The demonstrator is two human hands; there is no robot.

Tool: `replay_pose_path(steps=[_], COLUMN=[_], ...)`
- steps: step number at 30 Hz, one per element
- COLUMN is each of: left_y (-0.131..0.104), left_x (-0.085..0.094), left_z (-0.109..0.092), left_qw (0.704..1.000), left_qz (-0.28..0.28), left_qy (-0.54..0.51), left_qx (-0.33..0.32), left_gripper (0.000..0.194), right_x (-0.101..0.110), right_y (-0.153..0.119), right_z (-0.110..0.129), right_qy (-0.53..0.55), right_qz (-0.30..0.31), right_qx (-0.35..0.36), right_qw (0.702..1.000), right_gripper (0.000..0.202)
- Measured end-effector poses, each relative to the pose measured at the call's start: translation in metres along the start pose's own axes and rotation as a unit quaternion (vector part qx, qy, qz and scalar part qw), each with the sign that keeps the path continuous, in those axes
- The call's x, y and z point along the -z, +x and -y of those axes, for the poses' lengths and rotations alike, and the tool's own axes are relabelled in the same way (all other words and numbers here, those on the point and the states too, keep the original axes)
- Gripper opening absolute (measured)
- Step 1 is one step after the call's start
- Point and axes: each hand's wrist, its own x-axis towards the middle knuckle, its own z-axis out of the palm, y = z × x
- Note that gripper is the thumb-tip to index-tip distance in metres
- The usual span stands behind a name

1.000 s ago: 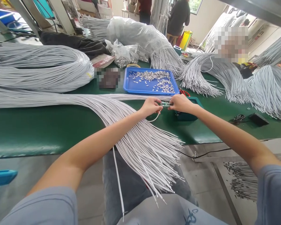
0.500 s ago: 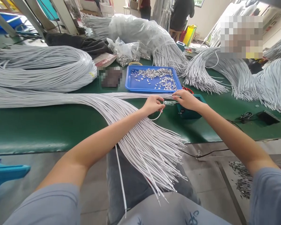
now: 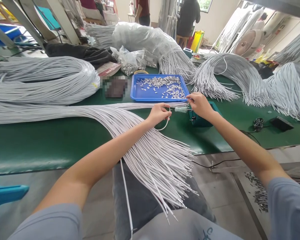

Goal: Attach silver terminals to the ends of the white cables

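My left hand (image 3: 160, 114) is closed in a pinch on a white cable (image 3: 168, 124), whose tip points up beside the thumb and finger. A curve of that cable hangs below the fingers. Just right of the tip, a pale, blurred translucent piece (image 3: 181, 109) juts from a small green box (image 3: 207, 121). Above the box, my right hand (image 3: 199, 105) has thumb and fingers pressed together at the front right corner of the blue tray (image 3: 146, 98); what they hold, if anything, is too small to name. Small metal terminals (image 3: 162, 81) lie scattered in the tray.
A fanned bundle of white cables (image 3: 150, 160) crosses the green table (image 3: 52, 143) and hangs over its front edge onto my lap. Coiled grey cables (image 3: 40, 80) lie at left, more bundles (image 3: 250, 75) at right. A black adapter (image 3: 281, 123) sits right of the box.
The cable tip in my left hand has drawn a little left, away from the translucent piece. My right fingertips have moved up and right to the tray's corner. The camera view has shifted slightly.
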Motion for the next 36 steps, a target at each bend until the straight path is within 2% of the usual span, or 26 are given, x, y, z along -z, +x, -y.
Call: replay_pose_path(steps=[3, 4, 7, 10, 12, 16, 20, 24, 30, 36], left_y=[0.0, 0.0, 0.0, -0.001, -0.001, -0.001, -0.003, -0.004, -0.006, -0.007], left_x=[0.0, 0.0, 0.0, 0.0, 0.0, 0.001, 0.002, 0.0, -0.002, -0.002], left_z=[-0.002, -0.003, -0.004, -0.003, -0.002, -0.003, -0.005, -0.005, -0.006, -0.008], left_qw=[0.998, 0.997, 0.995, 0.993, 0.992, 0.993, 0.993, 0.996, 0.998, 0.999], left_qz=[-0.016, -0.014, 0.009, 0.048, 0.067, 0.078, 0.093, 0.087, 0.062, 0.047], left_qy=[-0.053, -0.068, -0.097, -0.107, -0.105, -0.088, -0.066, -0.032, -0.012, -0.005], left_qx=[0.01, 0.018, 0.028, 0.025, 0.018, -0.001, -0.012, -0.005, 0.011, -0.008], left_gripper=[0.021, 0.017, 0.001, 0.006, 0.007, 0.017, 0.024, 0.023, 0.013, 0.009], right_x=[-0.008, -0.014, -0.037, -0.053, -0.058, -0.054, -0.047, -0.044, -0.043, -0.043], right_y=[-0.008, -0.01, -0.018, -0.024, -0.026, -0.027, -0.028, -0.029, -0.028, -0.026], right_z=[0.022, 0.03, 0.045, 0.045, 0.039, 0.032, 0.037, 0.045, 0.045, 0.039], right_qy=[0.087, 0.128, 0.23, 0.286, 0.319, 0.383, 0.413, 0.43, 0.42, 0.449], right_qz=[-0.145, -0.168, -0.184, -0.186, -0.177, -0.132, -0.088, -0.056, -0.047, -0.044], right_qx=[0.016, 0.007, -0.024, -0.036, -0.035, -0.037, -0.049, -0.057, -0.072, -0.068], right_qw=[0.985, 0.977, 0.955, 0.939, 0.93, 0.913, 0.905, 0.899, 0.903, 0.89], right_gripper=[0.027, 0.024, 0.02, 0.024, 0.024, 0.025, 0.026, 0.024, 0.029, 0.026])
